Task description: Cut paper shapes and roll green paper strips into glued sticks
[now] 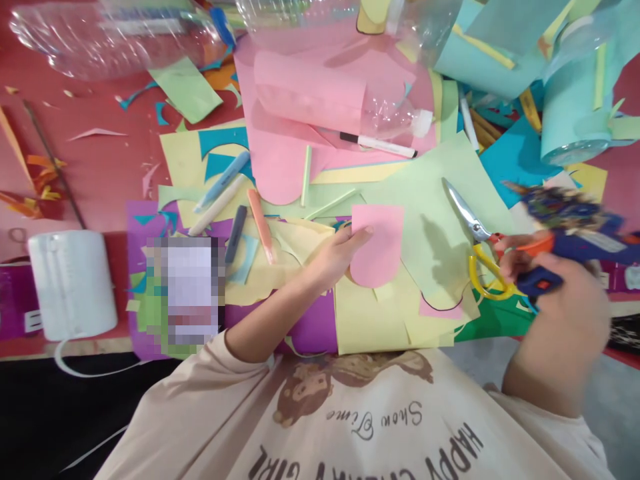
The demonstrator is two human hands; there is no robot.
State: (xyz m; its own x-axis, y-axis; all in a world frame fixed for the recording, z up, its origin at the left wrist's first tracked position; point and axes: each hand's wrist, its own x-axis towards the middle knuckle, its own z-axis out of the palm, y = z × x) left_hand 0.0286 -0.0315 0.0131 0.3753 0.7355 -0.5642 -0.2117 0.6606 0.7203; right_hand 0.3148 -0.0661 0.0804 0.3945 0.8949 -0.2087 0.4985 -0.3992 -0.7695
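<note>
left hand (336,257): pinching pink paper shape (377,245) | right hand (547,287): gripping blue glue gun (570,233) | scissors (475,233): just right of that pink shape

At twelve o'clock I see a pink sheet (280,160) with a clear bottle (350,100) lying across it, and a black marker (377,144) just below that bottle. At ten o'clock another clear bottle (115,37) lies on the red bench (100,180). A white roll (70,283) stands at nine o'clock. Near the centre I count chalk sticks (235,200) lying on yellow paper. Scissors (475,233) rest at three o'clock on a pale green sheet (430,193). A teal roll (575,120) sits at two o'clock.
</note>
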